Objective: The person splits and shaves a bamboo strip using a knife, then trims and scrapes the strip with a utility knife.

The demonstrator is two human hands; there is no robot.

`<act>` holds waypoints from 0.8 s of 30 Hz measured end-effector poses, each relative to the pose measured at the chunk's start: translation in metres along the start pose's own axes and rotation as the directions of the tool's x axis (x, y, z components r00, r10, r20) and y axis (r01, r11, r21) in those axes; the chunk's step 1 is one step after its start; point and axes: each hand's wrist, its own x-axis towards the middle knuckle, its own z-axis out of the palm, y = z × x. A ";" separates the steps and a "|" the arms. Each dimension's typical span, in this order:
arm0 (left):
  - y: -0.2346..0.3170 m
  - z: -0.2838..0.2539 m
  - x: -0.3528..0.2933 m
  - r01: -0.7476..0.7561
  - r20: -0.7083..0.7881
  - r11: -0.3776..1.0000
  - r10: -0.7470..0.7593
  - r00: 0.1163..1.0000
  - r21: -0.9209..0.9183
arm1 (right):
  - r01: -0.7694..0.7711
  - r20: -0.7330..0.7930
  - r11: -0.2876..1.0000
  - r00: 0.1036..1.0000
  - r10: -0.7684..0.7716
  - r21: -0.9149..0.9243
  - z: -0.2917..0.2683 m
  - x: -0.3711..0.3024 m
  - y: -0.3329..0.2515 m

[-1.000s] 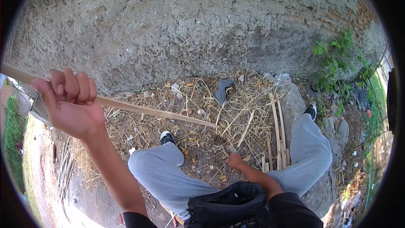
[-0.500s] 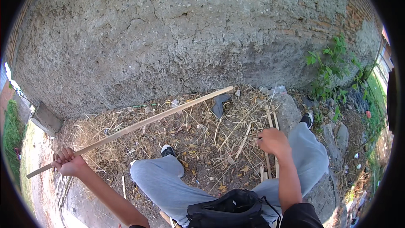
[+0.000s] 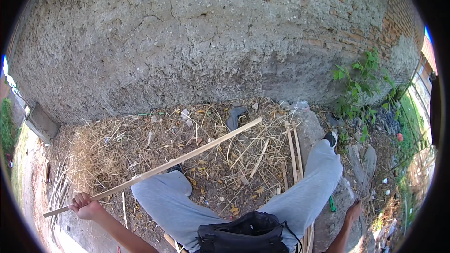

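My left hand (image 3: 87,207) is closed round the lower end of a long, flat wooden strip (image 3: 178,161). The strip slants up to the right, passing over my left knee, and its far end hangs above the straw. Out past my right leg, my right hand (image 3: 353,212) is held low with its fingers drawn together; what they hold, if anything, is too small to make out. A narrow green object (image 3: 332,204) lies on the ground between that hand and my right leg. More wooden strips (image 3: 294,152) lie beside the inside of my right leg.
A rough plastered wall (image 3: 201,42) rises in front. Straw and dry stalks (image 3: 96,159) litter the ground, with a dark grey boot-like piece (image 3: 235,118) near the wall. A leafy plant (image 3: 363,84) grows at right. A black bag (image 3: 243,234) sits at my lap.
My right hand has swung from above the strips between my legs out past my right leg. The long strip in my left hand has dropped lower, and my right leg has shifted inward.
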 end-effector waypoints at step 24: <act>-0.008 -0.042 0.018 0.145 -0.024 0.988 -0.146 0.989 -0.050 | -0.139 0.251 0.971 0.950 0.186 -0.193 0.090 -0.100 0.161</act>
